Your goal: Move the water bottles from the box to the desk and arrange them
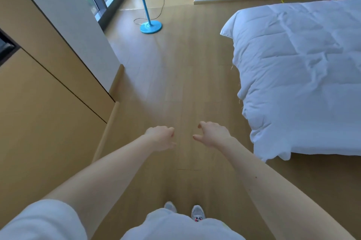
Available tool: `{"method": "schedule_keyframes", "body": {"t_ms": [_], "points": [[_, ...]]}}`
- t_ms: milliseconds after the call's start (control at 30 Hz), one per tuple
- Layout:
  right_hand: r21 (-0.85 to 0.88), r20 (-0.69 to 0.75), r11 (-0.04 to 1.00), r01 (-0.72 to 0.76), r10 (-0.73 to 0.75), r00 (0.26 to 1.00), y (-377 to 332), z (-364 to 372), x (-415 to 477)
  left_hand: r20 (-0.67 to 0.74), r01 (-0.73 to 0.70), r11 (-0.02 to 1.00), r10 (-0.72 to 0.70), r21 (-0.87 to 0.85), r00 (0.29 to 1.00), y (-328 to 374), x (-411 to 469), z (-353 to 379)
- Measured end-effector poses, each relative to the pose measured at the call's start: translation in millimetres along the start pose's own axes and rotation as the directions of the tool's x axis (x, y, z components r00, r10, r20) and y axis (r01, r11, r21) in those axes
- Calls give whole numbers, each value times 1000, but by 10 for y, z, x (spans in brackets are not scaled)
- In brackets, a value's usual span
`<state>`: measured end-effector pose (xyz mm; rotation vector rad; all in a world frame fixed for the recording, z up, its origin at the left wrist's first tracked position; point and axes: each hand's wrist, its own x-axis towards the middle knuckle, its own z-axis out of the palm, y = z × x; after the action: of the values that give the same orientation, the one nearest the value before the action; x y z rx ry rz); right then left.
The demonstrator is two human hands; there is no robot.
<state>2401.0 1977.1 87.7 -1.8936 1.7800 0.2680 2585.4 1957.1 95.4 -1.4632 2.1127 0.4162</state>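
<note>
Your shoes [197, 213] stand on floor left of the bed [293, 73]. Left hand [161, 138] and right hand [212, 135] reach ahead, also left of the bed, fingers loose, slightly curled, holding nothing; probably kept free for lifting. No bottles, box or desk in view. Farther left of the bed: blue fan [150, 24].

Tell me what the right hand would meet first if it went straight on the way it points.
Likely the bare wooden floor: the right hand points forward and down over it, with nothing close ahead. The bed lies off to its right, the blue fan stand farther ahead. Depth is unclear.
</note>
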Motion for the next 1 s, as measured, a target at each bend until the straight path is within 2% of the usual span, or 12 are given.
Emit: {"method": "schedule_keyframes", "body": {"t_ms": [367, 800, 1000], "points": [[-16, 12, 990, -143, 144, 990, 338, -397, 748, -38, -127, 992, 128, 22, 991, -79, 1031, -565], [-58, -46, 985, -164, 161, 986, -178, -1651, 2463, -111, -139, 989, 133, -54, 985, -1265, 2500, -1741], [-75, -16, 982, -171, 171, 985, -195, -1872, 2958, -119, -156, 984, 146, -82, 982, -1489, 2977, -1989]]}}
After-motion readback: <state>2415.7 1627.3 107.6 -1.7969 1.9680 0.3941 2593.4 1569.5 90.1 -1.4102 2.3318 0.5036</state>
